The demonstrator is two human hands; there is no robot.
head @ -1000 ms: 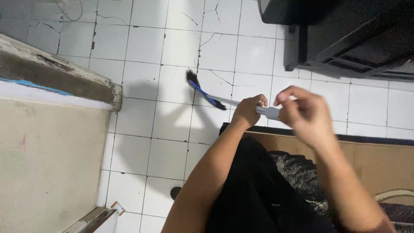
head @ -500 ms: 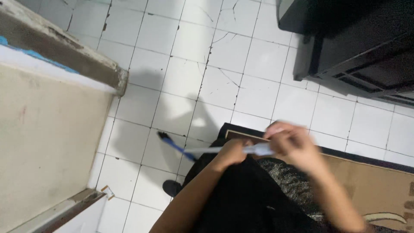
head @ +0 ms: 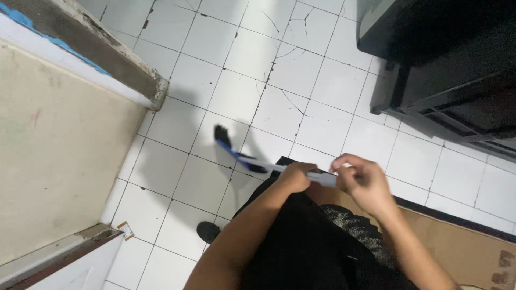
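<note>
Landmark: white tiled floor [head: 236,91]. Above it, mid-frame, both hands together on a long thin blue-and-white tool [head: 258,162]; left hand [head: 294,177] just left of right hand [head: 361,180]. Tool tip points left of them. Dark plastic cabinet [head: 446,70] upper right on floor. Beige wall [head: 54,161] with grey concrete ledge [head: 97,59] left. Brown cardboard sheet [head: 462,241] lower right.
</note>
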